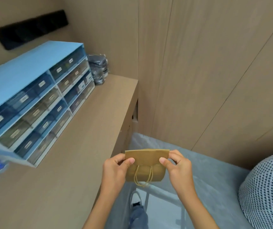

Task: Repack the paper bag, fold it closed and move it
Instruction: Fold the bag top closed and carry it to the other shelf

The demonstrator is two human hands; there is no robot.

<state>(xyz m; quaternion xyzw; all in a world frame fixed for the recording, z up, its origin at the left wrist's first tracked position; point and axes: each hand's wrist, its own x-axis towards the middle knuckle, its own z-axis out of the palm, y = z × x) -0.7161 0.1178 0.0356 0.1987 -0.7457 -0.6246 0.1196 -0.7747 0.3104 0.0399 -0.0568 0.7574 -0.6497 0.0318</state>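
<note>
A small brown paper bag (146, 169) is held in the air in front of me, off the right end of the wooden counter (76, 154). Its top is folded over toward me as a flat flap, and its twine handles hang below the flap. My left hand (117, 169) pinches the flap's left corner between thumb and fingers. My right hand (177, 166) pinches the right corner the same way. What is inside the bag is hidden.
A blue drawer organizer (33, 90) with several labelled compartments stands on the counter's back left. A stack of dark packets (98, 68) sits beside it against the wall. Below are grey floor covering (206, 176), my shoe (135, 199) and a patterned cushion (267, 192) at right.
</note>
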